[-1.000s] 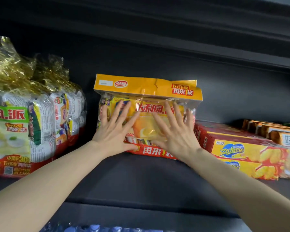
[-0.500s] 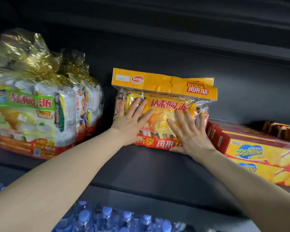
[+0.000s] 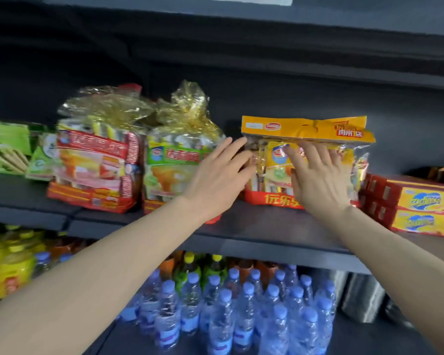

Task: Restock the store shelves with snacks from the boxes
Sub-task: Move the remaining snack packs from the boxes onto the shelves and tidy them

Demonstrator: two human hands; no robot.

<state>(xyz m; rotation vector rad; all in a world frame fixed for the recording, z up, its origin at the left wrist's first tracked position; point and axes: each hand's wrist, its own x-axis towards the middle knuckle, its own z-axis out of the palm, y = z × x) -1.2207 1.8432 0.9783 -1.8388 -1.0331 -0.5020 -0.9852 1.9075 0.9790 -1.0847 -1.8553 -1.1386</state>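
Seating the snack pack (image 3: 305, 160) on the shelf (image 3: 267, 226) is the step in hand. The pack stands upright under both hands, its orange header card above the fingers and its red base strip at the right wrist. The right hand (image 3: 318, 180) lies flat on the pack's front with fingers spread and straight, pressing and not gripping. The left hand (image 3: 218, 180) is also open, fingers extended, its fingertips at the pack's left edge; whether they touch it cannot be told.

To do the step well, push with both palms evenly and low on the front, so the base slides back without the top tipping. Keep the front face square to the shelf edge.

Surroundings, largest first: water bottles (image 3: 241, 303) fill the lower shelf below both forearms. Gold-topped snack bags (image 3: 174, 160) stand just left of the left hand and could snag the pack if it drifts that way. Stacked cheese cracker boxes (image 3: 420, 208) sit right of the right hand, close to the pack, limiting sideways room. A green box (image 3: 5, 147) lies well beyond the bags.
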